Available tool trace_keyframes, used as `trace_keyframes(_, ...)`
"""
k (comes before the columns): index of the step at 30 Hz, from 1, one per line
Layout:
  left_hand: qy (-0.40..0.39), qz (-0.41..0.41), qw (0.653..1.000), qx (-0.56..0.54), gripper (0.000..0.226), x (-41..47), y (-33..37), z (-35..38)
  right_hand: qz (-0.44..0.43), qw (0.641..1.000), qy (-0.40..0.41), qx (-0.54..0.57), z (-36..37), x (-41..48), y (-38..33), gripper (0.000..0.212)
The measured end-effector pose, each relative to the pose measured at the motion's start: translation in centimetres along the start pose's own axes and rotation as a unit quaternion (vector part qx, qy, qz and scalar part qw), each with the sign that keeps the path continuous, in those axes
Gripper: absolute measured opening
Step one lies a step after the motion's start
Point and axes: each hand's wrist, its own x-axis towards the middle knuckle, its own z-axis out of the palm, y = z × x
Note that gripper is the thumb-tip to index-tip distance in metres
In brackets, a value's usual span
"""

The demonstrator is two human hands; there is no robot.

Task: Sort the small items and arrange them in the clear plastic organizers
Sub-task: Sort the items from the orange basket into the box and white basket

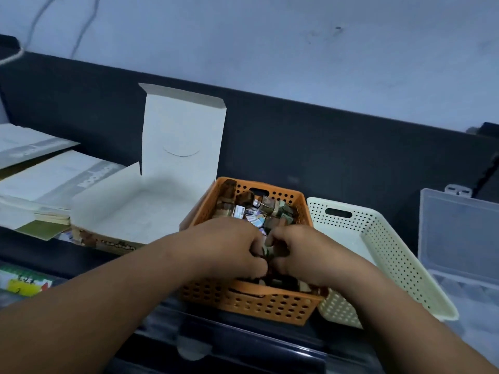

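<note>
Reaching into the orange basket (251, 300), my left hand (229, 249) and right hand (299, 252) both pinch one small packet (267, 249), probably to sort it.

Bears, across the dark desk (318, 184): stacked white booklets (54, 182) at left, an open white box (129, 209), an orange basket (243, 300) touching a cream basket (391, 255), and a clear organizer (459, 230) rightmost.
</note>
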Motion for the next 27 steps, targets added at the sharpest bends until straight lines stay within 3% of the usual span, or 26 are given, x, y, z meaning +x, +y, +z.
trace_keyframes(4,0.031,0.028,0.993,-0.110,0.020,-0.8,-1.9,-1.6,0.019,0.995,0.083,0.052,-0.9,0.0,-0.6,0.018)
trace_keyframes(9,0.154,0.019,0.968,-0.195,0.011,-2.4,-6.7,-5.4,-0.035,0.966,0.174,0.187,-2.3,1.8,-5.0,0.016)
trace_keyframes(15,0.230,-0.070,0.959,-0.151,0.006,-3.2,-14.0,-7.3,-0.097,0.959,0.143,0.224,-0.6,8.1,-12.6,0.019)
trace_keyframes(23,0.188,-0.144,0.969,-0.074,0.024,-2.6,-18.6,-5.6,-0.081,0.981,0.042,0.170,2.5,13.2,-14.7,0.029)
trace_keyframes(27,0.158,-0.167,0.971,-0.058,0.036,-2.1,-18.7,-4.9,-0.077,0.983,0.047,0.158,2.2,12.8,-13.5,0.032)
